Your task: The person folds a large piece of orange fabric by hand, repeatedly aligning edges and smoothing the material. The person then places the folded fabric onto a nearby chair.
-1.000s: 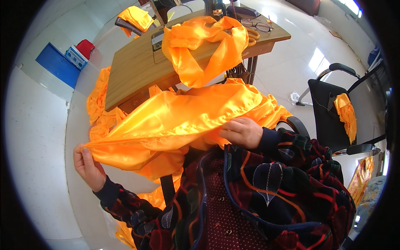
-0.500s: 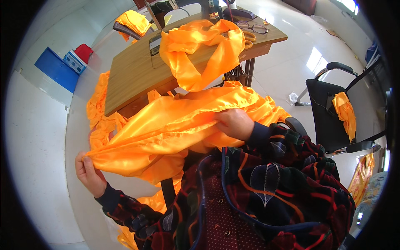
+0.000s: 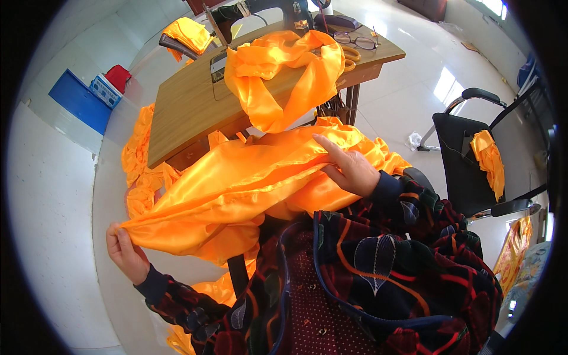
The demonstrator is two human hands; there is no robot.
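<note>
A large sheet of shiny orange satin cloth [image 3: 236, 189] stretches across my lap, a folded, gathered edge running along it. My left hand [image 3: 126, 253] is closed, pinching the cloth's far-left corner between thumb and fingers. Over the right part of the same edge is my right hand [image 3: 353, 170], its thumb and forefinger spread apart and resting at the fabric; its other fingers are partly hidden. A loop of orange satin [image 3: 278, 89] lies on the wooden sewing table [image 3: 183, 112] in front of me, hanging over its near edge.
At the table's back stands a black sewing machine [image 3: 275, 9]. Yellow-handled scissors [image 3: 350, 58] and eyeglasses [image 3: 355, 40] lie at its right. A black chair [image 3: 464, 160] with folded orange cloth [image 3: 489, 163] stands to the right. More orange cloth [image 3: 139, 154] hangs left; a blue box [image 3: 80, 100] is beyond.
My right hand has loosened its pinch on the cloth's edge, spreading its thumb and forefinger and shifting slightly right. The left hand keeps its hold at the corner.
</note>
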